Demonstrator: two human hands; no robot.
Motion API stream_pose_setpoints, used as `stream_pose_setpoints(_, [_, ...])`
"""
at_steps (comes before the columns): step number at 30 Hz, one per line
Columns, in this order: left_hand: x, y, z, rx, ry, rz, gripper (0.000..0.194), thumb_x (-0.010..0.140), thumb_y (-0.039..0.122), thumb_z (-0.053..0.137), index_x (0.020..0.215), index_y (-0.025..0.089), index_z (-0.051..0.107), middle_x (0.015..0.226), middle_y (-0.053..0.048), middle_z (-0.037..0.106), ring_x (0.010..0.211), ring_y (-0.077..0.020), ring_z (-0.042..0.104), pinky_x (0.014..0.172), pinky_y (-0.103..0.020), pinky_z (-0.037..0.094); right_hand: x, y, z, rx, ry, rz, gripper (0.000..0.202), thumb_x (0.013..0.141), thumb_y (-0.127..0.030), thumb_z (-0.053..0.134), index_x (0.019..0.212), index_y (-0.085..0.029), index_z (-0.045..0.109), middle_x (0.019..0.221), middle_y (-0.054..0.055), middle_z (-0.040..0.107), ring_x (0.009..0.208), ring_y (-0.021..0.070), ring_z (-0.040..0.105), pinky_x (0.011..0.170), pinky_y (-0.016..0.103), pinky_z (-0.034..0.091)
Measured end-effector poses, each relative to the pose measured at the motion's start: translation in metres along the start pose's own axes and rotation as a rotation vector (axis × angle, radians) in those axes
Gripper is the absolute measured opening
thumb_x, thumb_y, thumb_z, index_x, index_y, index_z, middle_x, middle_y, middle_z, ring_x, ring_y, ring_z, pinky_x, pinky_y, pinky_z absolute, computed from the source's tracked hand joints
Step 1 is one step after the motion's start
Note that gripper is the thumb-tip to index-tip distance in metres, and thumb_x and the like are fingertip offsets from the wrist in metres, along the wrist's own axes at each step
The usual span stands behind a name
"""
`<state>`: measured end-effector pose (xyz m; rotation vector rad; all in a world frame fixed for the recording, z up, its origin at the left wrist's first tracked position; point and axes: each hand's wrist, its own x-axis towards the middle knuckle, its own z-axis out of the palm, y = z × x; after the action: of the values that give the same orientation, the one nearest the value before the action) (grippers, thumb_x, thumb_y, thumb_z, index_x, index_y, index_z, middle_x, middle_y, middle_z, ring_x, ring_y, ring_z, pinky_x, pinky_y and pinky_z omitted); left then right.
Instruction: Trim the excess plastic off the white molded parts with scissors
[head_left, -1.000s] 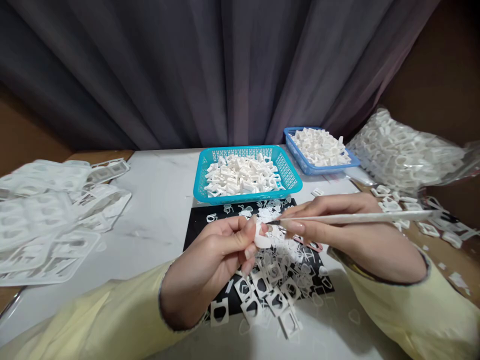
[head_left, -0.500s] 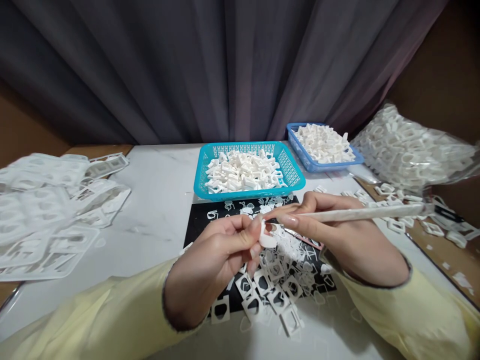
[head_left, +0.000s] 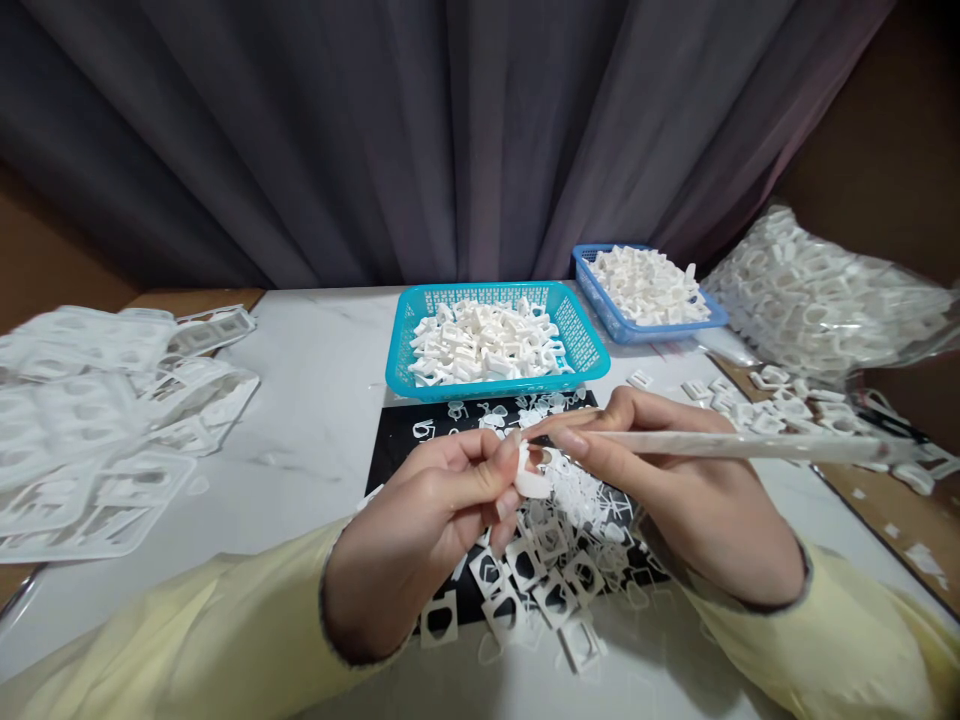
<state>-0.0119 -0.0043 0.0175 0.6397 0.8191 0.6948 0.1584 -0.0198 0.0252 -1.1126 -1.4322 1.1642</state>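
A dark grey curtain [head_left: 450, 140] hangs in folds behind a white marbled table [head_left: 322, 330]. On the table's left lies a loose heap of white plastic frames [head_left: 82, 430]; at the far right a clear bag [head_left: 832, 300] bulges with small white parts, more of them scattered just in front. A turquoise basket [head_left: 495, 387] filled with white pieces sits at the centre, and a smaller blue basket [head_left: 660, 334], also full, stands behind it to the right. In front of the turquoise basket is a black mat [head_left: 397, 425], littered with thin white scraps and square cut-outs [head_left: 506, 615] and partly hidden by the hands. The left hand [head_left: 431, 510], thumb and fingers closed, pinches a small curved white piece [head_left: 532, 486] above the mat. The right hand [head_left: 675, 485] is close beside it, closed around a long, slim white-handled tool [head_left: 787, 446] pointed at the piece; whether its tip touches cannot be told.
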Motion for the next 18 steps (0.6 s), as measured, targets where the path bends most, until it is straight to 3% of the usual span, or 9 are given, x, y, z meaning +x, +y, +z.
stream_pose_setpoints(4, [0.0, -0.002, -0.001, 0.035, -0.009, 0.038, 0.023, 0.083, 0.017, 0.055, 0.061, 0.014, 0.052, 0.052, 0.003, 0.046, 0.045, -0.0055, 0.041, 0.046, -0.015, 0.034, -0.01, 0.001, 0.013, -0.166, 0.103, -0.195, 0.02, 0.083, -0.017, 0.059, 0.066, -0.02, 0.049, 0.092, 0.004, 0.07, 0.087, 0.0175, 0.066, 0.076, 0.031, 0.053])
stream_pose_setpoints(9, [0.005, -0.005, 0.0, 0.126, 0.012, 0.11, 0.023, 0.082, 0.018, 0.057, 0.061, 0.014, 0.048, 0.05, 0.005, 0.047, 0.044, -0.0049, 0.043, 0.047, -0.016, 0.033, -0.008, 0.016, 0.019, -0.482, 0.11, -0.563, 0.021, 0.081, -0.002, 0.053, 0.071, -0.02, 0.047, 0.091, 0.006, 0.07, 0.091, 0.0175, 0.063, 0.075, 0.034, 0.051])
stream_pose_setpoints(14, [-0.001, -0.007, 0.002, 0.167, -0.013, 0.158, 0.025, 0.078, 0.023, 0.062, 0.06, 0.015, 0.048, 0.053, 0.004, 0.051, 0.044, -0.0062, 0.043, 0.046, -0.018, 0.036, 0.014, 0.046, 0.008, -0.608, 0.197, -0.607, 0.017, 0.082, -0.007, 0.053, 0.069, -0.017, 0.052, 0.089, 0.011, 0.07, 0.094, 0.0226, 0.062, 0.081, 0.042, 0.048])
stream_pose_setpoints(18, [-0.003, -0.003, 0.001, 0.118, -0.023, 0.144, 0.021, 0.081, 0.023, 0.061, 0.064, 0.015, 0.051, 0.055, 0.003, 0.051, 0.043, -0.0052, 0.043, 0.043, -0.016, 0.034, 0.02, 0.034, -0.002, -0.554, 0.198, -0.531, 0.009, 0.083, -0.012, 0.056, 0.075, -0.016, 0.057, 0.09, 0.009, 0.07, 0.09, 0.019, 0.065, 0.08, 0.037, 0.052])
